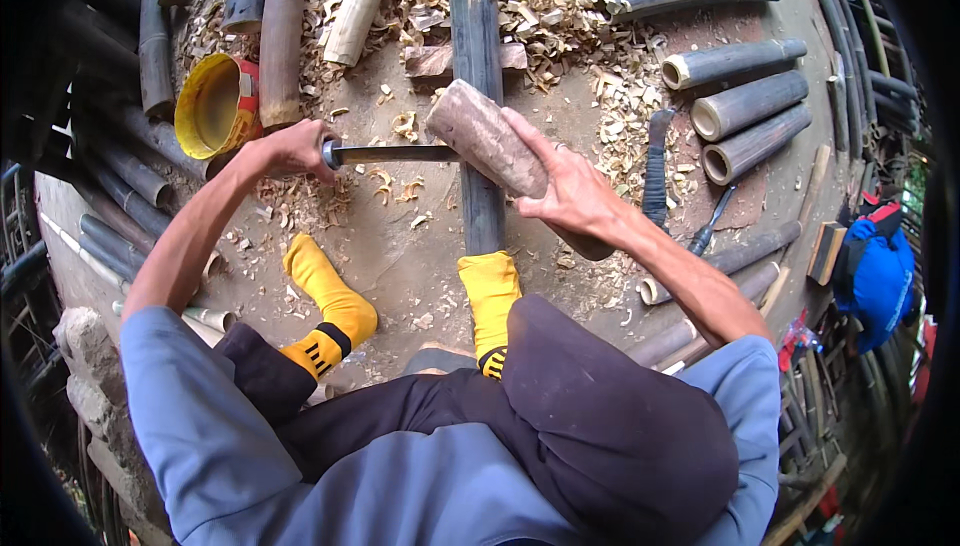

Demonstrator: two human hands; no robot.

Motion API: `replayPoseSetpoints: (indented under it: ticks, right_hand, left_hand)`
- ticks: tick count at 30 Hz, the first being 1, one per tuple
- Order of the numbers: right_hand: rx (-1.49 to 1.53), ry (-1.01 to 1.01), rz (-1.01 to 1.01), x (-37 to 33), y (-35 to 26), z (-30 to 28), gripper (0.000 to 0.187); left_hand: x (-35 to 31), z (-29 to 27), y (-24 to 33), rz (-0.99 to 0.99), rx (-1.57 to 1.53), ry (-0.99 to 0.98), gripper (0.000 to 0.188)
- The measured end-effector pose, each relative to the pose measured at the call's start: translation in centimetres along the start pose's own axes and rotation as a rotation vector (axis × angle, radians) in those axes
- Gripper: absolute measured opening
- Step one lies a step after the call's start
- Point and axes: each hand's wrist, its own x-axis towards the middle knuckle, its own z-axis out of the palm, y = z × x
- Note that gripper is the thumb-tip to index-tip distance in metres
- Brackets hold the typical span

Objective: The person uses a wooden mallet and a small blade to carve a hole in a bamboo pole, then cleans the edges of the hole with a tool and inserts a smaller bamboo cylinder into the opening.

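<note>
Now the left hand (295, 149) grips a flat steel blade (395, 154) lying nine-to-three across the dark twelve-to-six bamboo pole (480, 96), while the right hand (570, 191) clasps a brown wooden mallet (490, 136) over it.

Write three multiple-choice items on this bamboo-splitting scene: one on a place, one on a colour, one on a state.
1. Where does the flat metal blade lie?
A. across the long dark bamboo pole
B. inside the yellow bucket
C. on the blue bag

2. What colour are the socks?
A. red
B. yellow
C. white

3. What does the right hand do?
A. hangs open
B. rests on a knee
C. grips the thick wooden mallet

Key: A, the blade crosses the pole; B, both socks are yellow; C, fingers wrap the mallet.
</note>
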Motion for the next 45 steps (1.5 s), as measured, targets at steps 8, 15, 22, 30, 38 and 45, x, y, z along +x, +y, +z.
replayPoseSetpoints:
  ticks: [8,15,22,30,38,45]
  right_hand:
    - [0.387,0.513,0.000,-4.2,1.9,0.7,0.099]
    - [0.346,0.612,0.097,-8.3,4.6,3.2,0.100]
    - [0.365,0.569,0.158,-8.7,4.3,5.1,0.100]
    - [0.385,0.503,0.187,-8.8,4.5,6.3,0.102]
    - [0.116,0.525,-0.005,-9.4,5.3,7.6,0.101]
    - [-0.380,0.457,-0.899,-6.0,9.1,7.6,0.081]
  left_hand:
    - [-2.0,6.2,-0.3,-0.191,0.363,0.440,0.031]
    - [-5.3,12.7,1.8,0.643,0.689,0.834,0.019]
    - [-4.5,11.9,0.9,0.327,0.622,0.779,0.022]
    - [-2.9,10.1,1.2,0.165,0.666,0.725,0.023]
    - [-3.4,10.2,0.2,0.155,0.586,0.672,0.025]
    - [-1.6,7.7,0.9,0.143,0.614,0.523,0.031]
